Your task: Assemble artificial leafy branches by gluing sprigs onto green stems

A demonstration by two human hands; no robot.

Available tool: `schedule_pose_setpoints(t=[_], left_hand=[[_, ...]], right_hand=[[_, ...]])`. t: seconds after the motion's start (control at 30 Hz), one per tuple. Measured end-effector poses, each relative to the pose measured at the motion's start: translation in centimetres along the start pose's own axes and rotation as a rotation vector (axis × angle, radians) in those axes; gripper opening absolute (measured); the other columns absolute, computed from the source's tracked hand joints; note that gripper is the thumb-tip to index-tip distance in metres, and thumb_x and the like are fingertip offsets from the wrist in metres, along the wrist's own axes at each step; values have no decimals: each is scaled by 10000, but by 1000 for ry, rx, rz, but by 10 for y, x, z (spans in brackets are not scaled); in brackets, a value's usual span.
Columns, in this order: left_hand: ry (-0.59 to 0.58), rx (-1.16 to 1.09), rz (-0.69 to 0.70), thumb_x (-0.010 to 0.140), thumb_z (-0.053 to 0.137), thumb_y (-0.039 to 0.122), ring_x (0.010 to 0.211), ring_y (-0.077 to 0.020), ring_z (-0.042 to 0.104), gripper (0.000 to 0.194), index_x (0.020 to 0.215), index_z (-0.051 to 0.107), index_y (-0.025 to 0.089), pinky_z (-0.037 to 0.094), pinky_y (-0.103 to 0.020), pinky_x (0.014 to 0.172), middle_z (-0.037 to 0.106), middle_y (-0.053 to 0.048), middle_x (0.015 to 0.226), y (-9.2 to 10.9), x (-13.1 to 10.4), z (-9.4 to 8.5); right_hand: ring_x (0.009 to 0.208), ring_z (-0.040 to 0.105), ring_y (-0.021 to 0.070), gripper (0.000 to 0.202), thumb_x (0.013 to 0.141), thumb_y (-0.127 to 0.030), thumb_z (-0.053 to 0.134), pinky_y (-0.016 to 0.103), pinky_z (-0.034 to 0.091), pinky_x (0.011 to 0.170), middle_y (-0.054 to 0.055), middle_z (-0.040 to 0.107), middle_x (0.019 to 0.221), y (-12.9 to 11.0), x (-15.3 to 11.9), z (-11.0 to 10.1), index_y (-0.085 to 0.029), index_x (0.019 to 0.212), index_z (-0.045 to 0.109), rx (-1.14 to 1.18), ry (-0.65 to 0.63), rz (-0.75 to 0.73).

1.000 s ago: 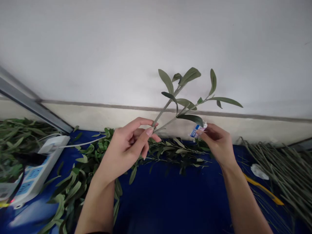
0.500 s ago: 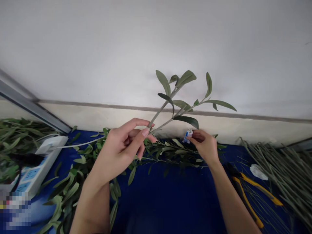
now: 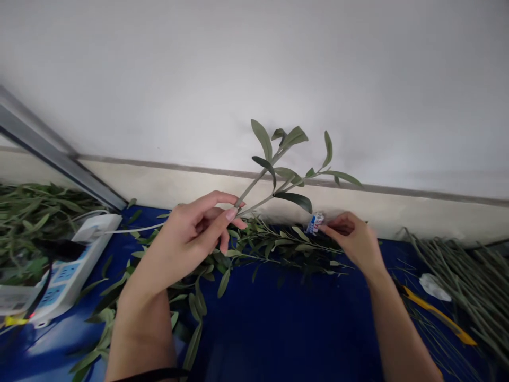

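Between the thumb and forefinger of my left hand (image 3: 191, 233) is the lower end of a leafy branch (image 3: 254, 183), which forks and points up and right in front of the wall. My right hand (image 3: 353, 239), its fingers pinched together, is at the right edge of a small blue and white crumpled packet (image 3: 315, 223). Its fingertips touch the packet; whether anything else is between them is hidden. Below the packet, more leafy sprigs (image 3: 278, 244) lie along the foot of the wall.
At left are a white power strip (image 3: 79, 270) with cables and a heap of leaves (image 3: 35, 223). Bare stems (image 3: 457, 286), a white scrap (image 3: 435, 287) and a yellow-handled tool (image 3: 441, 315) lie at right on the blue table (image 3: 278, 329).
The view has shifted, so the side items appear further right. My left hand and the branch sit slightly further left in view. My right hand has drawn right, to the packet's edge.
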State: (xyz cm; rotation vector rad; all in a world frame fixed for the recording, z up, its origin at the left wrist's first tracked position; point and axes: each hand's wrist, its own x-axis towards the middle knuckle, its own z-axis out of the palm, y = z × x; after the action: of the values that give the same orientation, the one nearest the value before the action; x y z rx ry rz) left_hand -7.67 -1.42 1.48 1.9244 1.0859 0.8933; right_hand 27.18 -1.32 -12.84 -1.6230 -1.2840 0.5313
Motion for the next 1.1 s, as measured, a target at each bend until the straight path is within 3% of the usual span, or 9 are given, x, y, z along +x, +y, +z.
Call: schedule_pose_setpoints(t=[0.1,0.17,0.27,0.4,0.5,0.67,0.8,0.97,1.1], left_hand=[[-19,17,-29,1043,568,411,568,-100,647,256,1199,628,218,542,-192,523,767,-50,939,-6,-4,-10],[-43,47,-46,1033,580,429,580,-114,653,277,1187,639,207,548,-198,529,758,-44,875,-9,-7,-16],[-41,74,-68,1011,609,448,582,-121,650,291,1145,660,196,554,-200,536,755,-40,832,-11,-9,-25],[-5,55,-76,994,629,460,588,-116,655,308,1154,667,200,564,-196,556,772,-42,889,-13,-14,-34],[-47,57,-84,992,627,468,624,-125,679,299,1124,681,204,575,-199,582,766,-30,879,-17,-17,-40],[-152,89,-108,999,621,479,707,-130,702,281,1106,699,232,585,-198,657,759,-10,864,-32,-20,-48],[-158,104,-120,1006,609,487,717,-135,705,288,1111,695,233,589,-204,664,759,-10,859,-37,-23,-49],[-136,88,-109,1016,597,479,735,-144,718,287,1142,672,232,600,-214,676,762,-13,879,-31,-25,-45],[-136,58,-89,1019,589,466,743,-156,731,285,1169,653,232,610,-227,664,770,-27,936,-28,-21,-37]], right_hand=[[743,738,232,305,769,-492,829,353,548,732,31,756,756,-21,-5,-20,-223,806,690,-227,65,-22],[722,720,219,262,808,-470,797,332,523,691,26,747,748,-40,-12,-26,-226,840,707,-231,98,-57],[702,697,200,241,865,-457,755,301,516,646,27,744,761,-73,-26,-18,-224,924,730,-77,-96,-119],[706,677,157,99,941,-280,657,250,505,634,5,740,791,-108,-53,20,-229,913,737,7,-552,-280],[668,638,117,136,941,-165,597,229,483,662,-4,721,806,-125,-77,61,-210,949,725,13,-813,-449],[776,643,156,302,923,-178,606,265,404,644,12,704,900,-132,-109,123,-266,1191,713,-225,-1040,-850],[799,629,161,284,955,-205,601,287,314,552,13,682,934,-126,-124,149,-285,1205,709,-388,-1118,-1021],[777,630,146,159,1000,-184,581,271,362,593,11,689,894,-120,-130,144,-225,1038,730,-355,-1137,-981],[793,647,122,124,944,-119,636,226,456,705,11,697,925,-123,-119,112,-200,969,726,-48,-1129,-735]])
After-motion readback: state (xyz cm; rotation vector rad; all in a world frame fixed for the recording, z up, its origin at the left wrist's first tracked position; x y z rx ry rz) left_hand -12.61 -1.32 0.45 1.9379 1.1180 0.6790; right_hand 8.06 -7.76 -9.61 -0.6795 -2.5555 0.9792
